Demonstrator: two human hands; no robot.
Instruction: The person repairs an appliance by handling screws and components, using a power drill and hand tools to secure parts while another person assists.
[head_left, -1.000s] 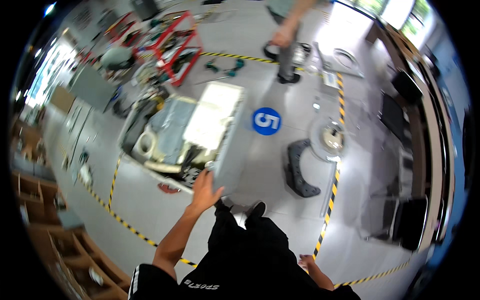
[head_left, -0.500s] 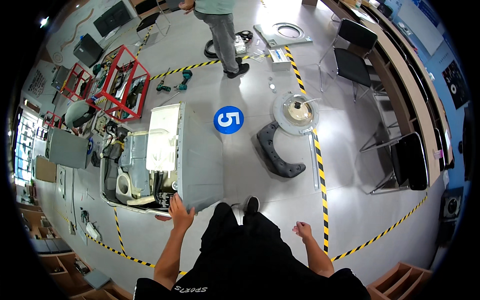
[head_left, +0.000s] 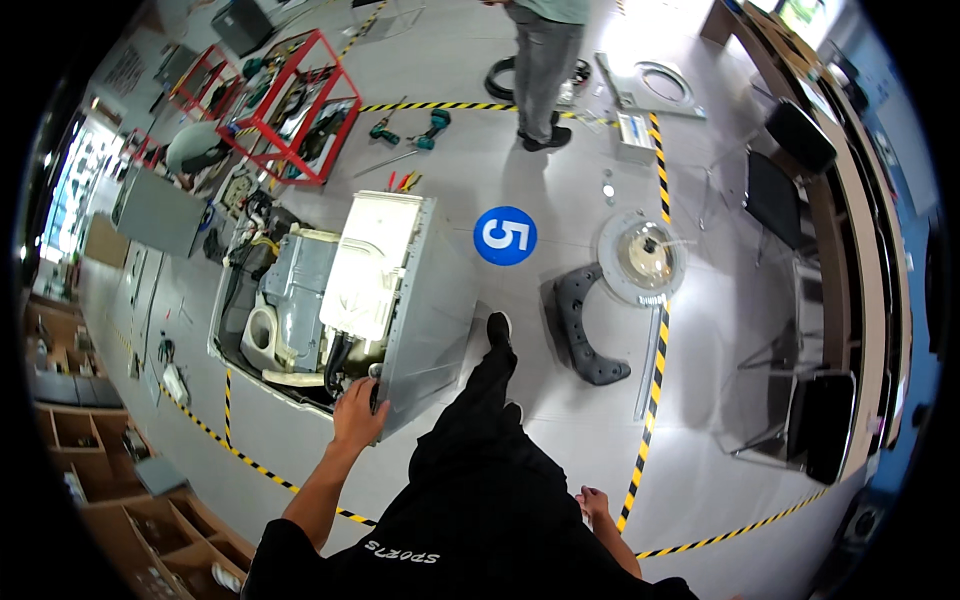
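Whether the left hand [head_left: 355, 414] grips or merely rests on the near right corner of the open grey machine [head_left: 432, 335] cannot be told; its fingers touch the rim beside a black hose [head_left: 338, 362]. Curled fingers mark the right hand [head_left: 593, 501], low by the person's side, and what it holds, if anything, is unclear. The machine sits toward the left edge of the taped floor [head_left: 560, 435]. Toward the right edge lie a dark curved block [head_left: 573, 322] and a round glass door [head_left: 640, 255]. Another person [head_left: 545, 75] stands at the far edge.
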